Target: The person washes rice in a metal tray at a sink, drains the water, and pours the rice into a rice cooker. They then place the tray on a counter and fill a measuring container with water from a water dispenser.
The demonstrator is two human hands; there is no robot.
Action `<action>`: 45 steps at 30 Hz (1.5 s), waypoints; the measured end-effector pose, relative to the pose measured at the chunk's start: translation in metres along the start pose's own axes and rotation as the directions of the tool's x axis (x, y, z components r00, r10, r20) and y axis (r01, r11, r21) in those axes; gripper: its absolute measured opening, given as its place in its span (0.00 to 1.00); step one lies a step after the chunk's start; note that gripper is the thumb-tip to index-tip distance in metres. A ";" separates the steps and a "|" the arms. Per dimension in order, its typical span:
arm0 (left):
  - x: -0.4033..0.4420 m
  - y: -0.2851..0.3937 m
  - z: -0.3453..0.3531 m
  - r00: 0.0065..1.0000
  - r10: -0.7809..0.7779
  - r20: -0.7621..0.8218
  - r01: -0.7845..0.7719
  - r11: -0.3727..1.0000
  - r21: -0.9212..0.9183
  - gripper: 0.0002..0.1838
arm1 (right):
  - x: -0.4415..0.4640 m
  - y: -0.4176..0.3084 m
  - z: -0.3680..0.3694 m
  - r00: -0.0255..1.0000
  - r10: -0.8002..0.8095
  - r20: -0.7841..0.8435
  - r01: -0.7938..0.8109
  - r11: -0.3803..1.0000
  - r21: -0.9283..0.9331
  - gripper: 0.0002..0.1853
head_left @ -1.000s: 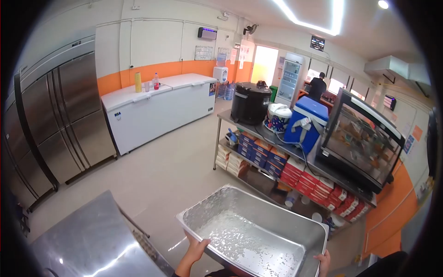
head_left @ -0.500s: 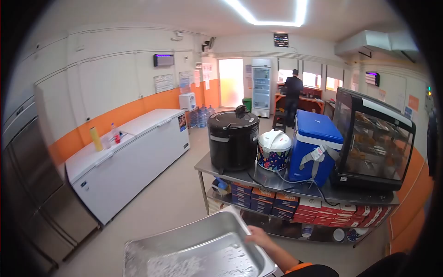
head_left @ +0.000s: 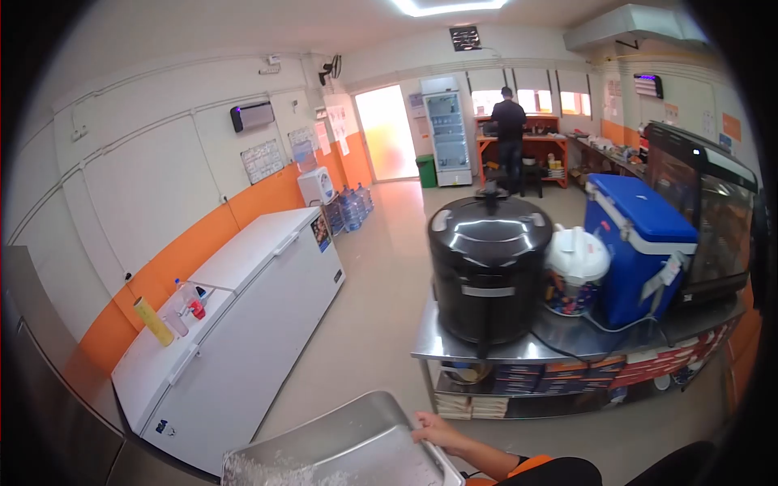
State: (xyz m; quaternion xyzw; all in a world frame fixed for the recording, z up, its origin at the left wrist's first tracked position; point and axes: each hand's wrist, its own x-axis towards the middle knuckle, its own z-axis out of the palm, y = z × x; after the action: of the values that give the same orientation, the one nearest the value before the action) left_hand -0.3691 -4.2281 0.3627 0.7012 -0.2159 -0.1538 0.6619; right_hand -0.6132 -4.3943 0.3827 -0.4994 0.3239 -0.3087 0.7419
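A deep steel pan (head_left: 356,449) is at the bottom of the view, cut off by the lower edge, with small whitish bits stuck on its inside, mostly at the left. My right hand (head_left: 440,433) grips the pan's right rim, fingers wrapped over the edge. My left hand is out of view. Ahead and to the right of the pan stands a steel table (head_left: 442,336) with a large black cooker (head_left: 489,271), a white-lidded bucket (head_left: 577,271) and a blue cooler box (head_left: 640,251) on it.
A white chest freezer (head_left: 243,340) runs along the left, carrying a yellow roll (head_left: 154,321) and bottles. Boxes (head_left: 583,374) fill the table's lower shelf beside a glass display case (head_left: 713,219). A person (head_left: 508,134) stands at an orange counter at the back. Floor (head_left: 365,308) lies between freezer and table.
The view has swung right and moved forward, so the black cooker and freezer look closer. The pan sits lower in view. My left hand, seen on its rim earlier, has left the frame.
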 end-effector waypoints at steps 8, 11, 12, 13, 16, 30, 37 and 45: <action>0.198 -0.032 0.048 0.980 0.037 -0.196 -0.049 0.997 -0.057 0.20 | 0.232 -0.040 -0.002 0.986 -0.046 -0.162 0.064 0.992 0.107 0.16; 0.279 -0.036 0.065 0.951 0.044 -0.306 -0.073 0.994 -0.083 0.20 | 0.335 -0.059 -0.009 0.989 -0.081 -0.124 0.096 0.988 0.120 0.16; 0.305 -0.035 0.070 0.938 0.049 -0.343 -0.084 0.992 -0.089 0.20 | 0.369 -0.072 -0.011 0.988 -0.093 -0.121 0.109 0.986 0.126 0.17; 0.329 -0.034 0.074 0.921 0.053 -0.385 -0.096 0.991 -0.092 0.20 | 0.399 -0.083 -0.009 0.988 -0.097 -0.119 0.112 0.985 0.132 0.17; 0.390 -0.031 0.091 0.877 0.101 -0.470 -0.165 0.982 -0.096 0.20 | 0.465 -0.117 0.002 0.974 -0.170 -0.149 0.184 0.979 0.084 0.18; 0.814 -0.037 0.253 0.995 0.077 -0.058 -0.074 0.995 0.062 0.15 | 0.864 -0.177 -0.010 0.927 -0.332 -0.174 0.339 0.941 0.013 0.16; 1.046 -0.053 0.362 0.940 0.339 0.048 -0.342 0.926 0.157 0.33 | 1.056 -0.207 -0.002 0.878 -0.351 -0.325 0.373 0.928 0.005 0.14; 1.234 -0.070 0.493 0.913 0.382 0.144 -0.407 0.829 0.384 0.34 | 1.292 -0.245 -0.040 0.879 -0.370 -0.301 0.400 0.915 0.044 0.15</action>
State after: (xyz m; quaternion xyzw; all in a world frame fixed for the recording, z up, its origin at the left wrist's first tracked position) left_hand 0.4509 -5.2754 0.3418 0.7582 -0.4031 0.0130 0.5124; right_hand 0.0976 -5.5017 0.3786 -0.4641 0.3053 -0.5357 0.6360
